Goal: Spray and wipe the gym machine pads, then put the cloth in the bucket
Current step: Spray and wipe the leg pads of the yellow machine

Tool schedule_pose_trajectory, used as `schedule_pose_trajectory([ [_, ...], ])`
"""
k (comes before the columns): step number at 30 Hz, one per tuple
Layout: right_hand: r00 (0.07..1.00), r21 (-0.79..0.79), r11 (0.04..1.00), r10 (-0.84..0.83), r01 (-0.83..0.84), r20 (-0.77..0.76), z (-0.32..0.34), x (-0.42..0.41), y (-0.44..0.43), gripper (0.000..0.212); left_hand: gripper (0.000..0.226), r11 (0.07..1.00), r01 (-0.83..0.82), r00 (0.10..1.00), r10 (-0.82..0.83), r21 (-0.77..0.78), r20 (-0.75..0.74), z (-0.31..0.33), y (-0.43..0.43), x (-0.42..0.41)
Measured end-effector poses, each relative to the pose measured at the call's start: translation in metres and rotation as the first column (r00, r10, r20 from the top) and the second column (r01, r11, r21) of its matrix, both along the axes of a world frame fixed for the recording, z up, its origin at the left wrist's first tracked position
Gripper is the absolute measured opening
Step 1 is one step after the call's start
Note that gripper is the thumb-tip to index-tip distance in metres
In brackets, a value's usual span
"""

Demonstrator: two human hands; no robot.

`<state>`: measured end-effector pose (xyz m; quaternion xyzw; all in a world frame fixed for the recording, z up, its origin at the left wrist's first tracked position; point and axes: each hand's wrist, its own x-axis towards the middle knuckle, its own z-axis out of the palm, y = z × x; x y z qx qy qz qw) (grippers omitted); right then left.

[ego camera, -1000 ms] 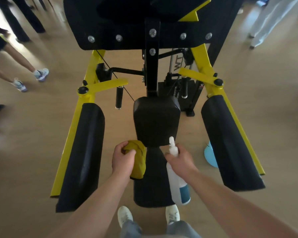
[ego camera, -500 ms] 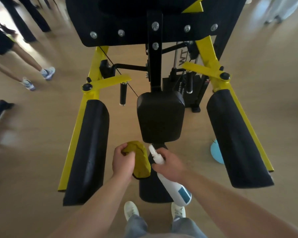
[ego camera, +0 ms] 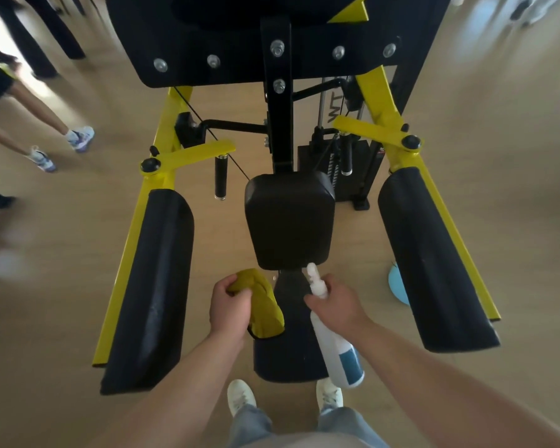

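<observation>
Fingers of the right hand (ego camera: pixel 336 302) are curled round the neck of a white spray bottle (ego camera: pixel 337 349), their tips hidden under the palm. The nozzle is pointed at the black centre pad (ego camera: pixel 288 221) just ahead of them. A yellow cloth (ego camera: pixel 267 307) is bunched in the gripping left hand (ego camera: pixel 228 307), above the near seat pad (ego camera: pixel 288 358). A blue round object (ego camera: pixel 398 289), half hidden behind the long side pad (ego camera: pixel 430 263) beyond the right fingers, cannot be identified. Bare wooden floor (ego camera: pixel 514 189) is left open between pads. Blurred legs (ego camera: pixel 39 124) are seen well out from the left fingers.
</observation>
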<state>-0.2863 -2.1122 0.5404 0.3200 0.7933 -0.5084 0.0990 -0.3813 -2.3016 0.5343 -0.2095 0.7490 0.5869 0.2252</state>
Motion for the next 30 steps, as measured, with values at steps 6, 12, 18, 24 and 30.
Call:
schedule_pose_trajectory([
  [6,0.993,0.005,0.996,-0.084,0.085,-0.086,0.006,0.004,0.011,0.016,0.037,1.000,-0.002,1.000,0.002,0.009,-0.022,0.001,0.006,-0.002],
  [12,0.989,-0.063,0.996,-0.071,0.063,-0.132,0.030,-0.001,0.015,0.030,0.036,1.000,-0.002,0.997,0.003,0.016,-0.071,0.007,0.009,-0.010],
  [18,0.967,-0.092,0.996,-0.042,0.019,-0.251,0.061,-0.016,0.013,0.023,0.037,0.999,-0.035,0.993,0.037,0.017,-0.114,0.011,0.010,-0.019],
  [24,0.950,0.015,0.989,0.143,-0.144,-0.277,0.071,-0.035,-0.007,0.018,0.040,0.995,-0.075,0.992,0.081,0.063,-0.095,0.015,0.017,-0.024],
  [30,0.952,-0.072,0.981,0.156,-0.180,-0.263,0.074,-0.039,-0.021,0.038,0.038,0.995,-0.079,0.991,0.085,0.062,-0.107,0.023,0.017,-0.025],
])
